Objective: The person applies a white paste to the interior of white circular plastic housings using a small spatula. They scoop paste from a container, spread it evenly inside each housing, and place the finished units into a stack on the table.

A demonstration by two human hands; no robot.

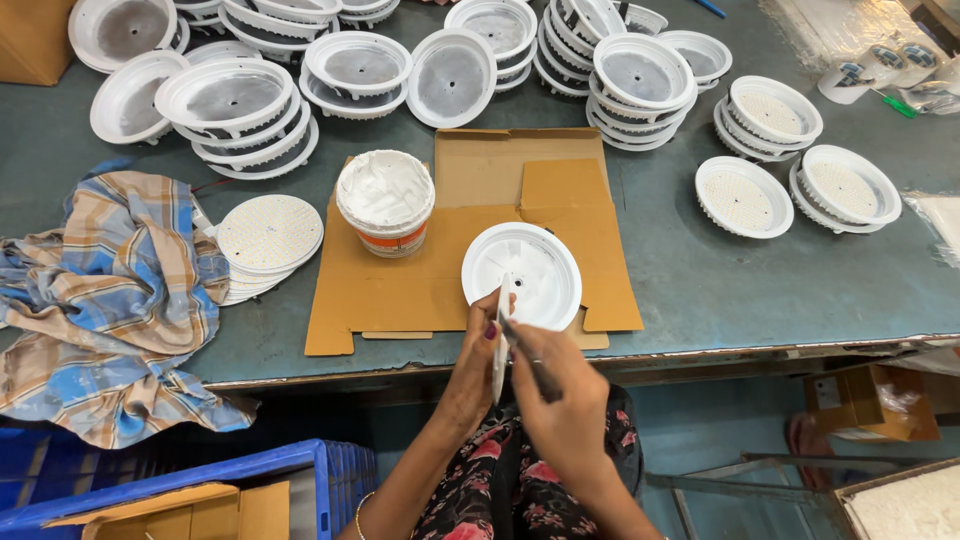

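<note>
Left hand (pixel 478 352): closed on a thin white disc (pixel 501 340), held edge-on over the near rim of the counter (pixel 760 290).
Right hand (pixel 560 395): closed on a slim dark tool (pixel 528 352), its tip touching the disc.
White housing (pixel 521 275): round, lying open on the cardboard sheet (pixel 420 290), just beyond the hands; white smears inside.
Paste tub (pixel 386 203): open, full of white paste, left of the housing on the cardboard.
Progress: judged midway; finished-looking lamps (pixel 745 196) with dotted faces lie at far right, while many empty housings (pixel 240 105) and a stack of LED discs (pixel 268 240) wait at left.
Checked cloth (pixel 110 290): crumpled at the left edge.
Unclear: the disc's face and the tool's type cannot be made out; the forearms are cut off by the frame.
</note>
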